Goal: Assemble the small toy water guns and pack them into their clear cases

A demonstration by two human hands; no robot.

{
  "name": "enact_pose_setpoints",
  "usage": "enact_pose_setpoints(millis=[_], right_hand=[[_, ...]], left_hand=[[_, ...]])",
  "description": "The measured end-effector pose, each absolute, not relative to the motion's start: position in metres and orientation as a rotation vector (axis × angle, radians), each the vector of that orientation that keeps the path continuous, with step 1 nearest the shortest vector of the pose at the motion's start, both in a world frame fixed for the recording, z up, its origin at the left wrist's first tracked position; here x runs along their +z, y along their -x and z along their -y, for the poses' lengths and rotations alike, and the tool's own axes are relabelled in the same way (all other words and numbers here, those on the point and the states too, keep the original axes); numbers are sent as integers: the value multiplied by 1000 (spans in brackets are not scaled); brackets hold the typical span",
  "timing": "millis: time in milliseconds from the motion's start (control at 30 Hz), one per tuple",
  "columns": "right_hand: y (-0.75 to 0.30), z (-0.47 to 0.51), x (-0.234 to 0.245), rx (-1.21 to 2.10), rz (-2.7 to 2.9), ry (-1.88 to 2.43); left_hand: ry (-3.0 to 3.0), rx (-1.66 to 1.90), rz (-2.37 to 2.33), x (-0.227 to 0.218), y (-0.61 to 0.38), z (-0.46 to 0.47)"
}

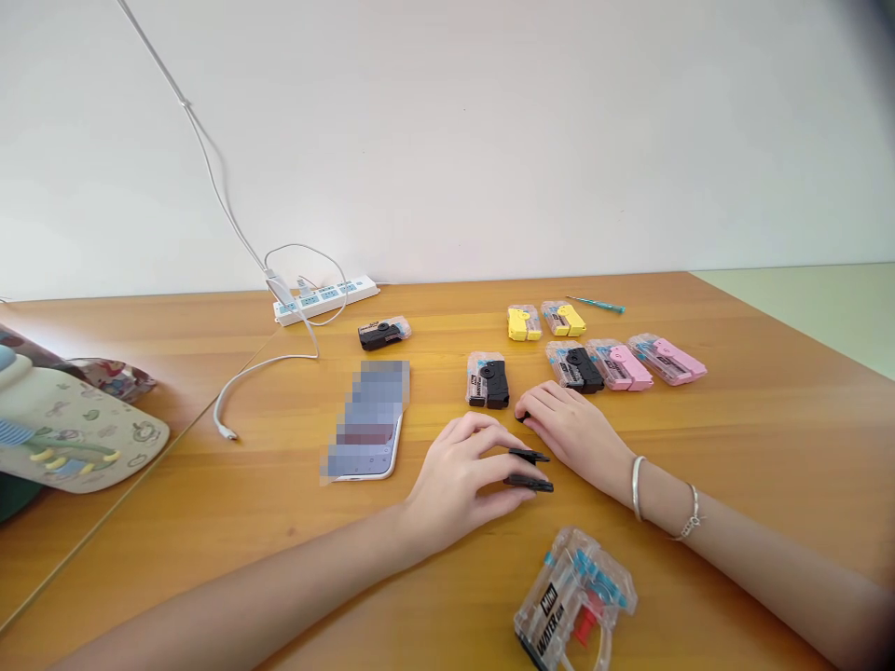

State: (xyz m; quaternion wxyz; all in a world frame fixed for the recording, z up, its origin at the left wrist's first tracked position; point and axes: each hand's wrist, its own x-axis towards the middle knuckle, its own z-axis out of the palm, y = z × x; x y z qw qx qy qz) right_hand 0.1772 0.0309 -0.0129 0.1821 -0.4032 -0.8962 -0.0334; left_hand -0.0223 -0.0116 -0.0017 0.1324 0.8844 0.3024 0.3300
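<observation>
Near the middle of the table, my left hand has its fingers closed around flat black plastic pieces, which stick out past the fingertips. My right hand rests just beyond it, fingers curled over a small black part that is mostly hidden. A clear mini water gun with blue inner parts and a red trigger lies in front of both hands. Past my fingers lies a folded clear-and-black water gun; another black one sits to its right.
Two pink water guns and two yellow ones lie further back, near a teal screwdriver. At left are a phone, one black water gun, a power strip, a white cable and a patterned bottle.
</observation>
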Motion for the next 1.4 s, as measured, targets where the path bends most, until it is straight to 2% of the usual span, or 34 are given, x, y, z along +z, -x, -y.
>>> enact_pose_setpoints(millis=[133, 367, 533, 1100, 1267, 1400], right_hand=[[-178, -30, -9, 125, 2440, 1101], [-189, -33, 18, 1385, 1942, 963], [-194, -31, 25, 1897, 1836, 782], [-185, -25, 19, 1786, 1849, 844], [-185, -24, 22, 1629, 1929, 892], [-181, -20, 20, 1332, 2010, 960]], left_hand=[[-2619, 957, -875, -2, 23, 12], [-2621, 940, -943, -2, 24, 12], [-2592, 976, -962, -3, 23, 11], [-2549, 1003, -970, -4, 22, 11], [-2407, 1073, -1055, -3, 21, 10], [-2312, 1103, -1117, -4, 21, 8]])
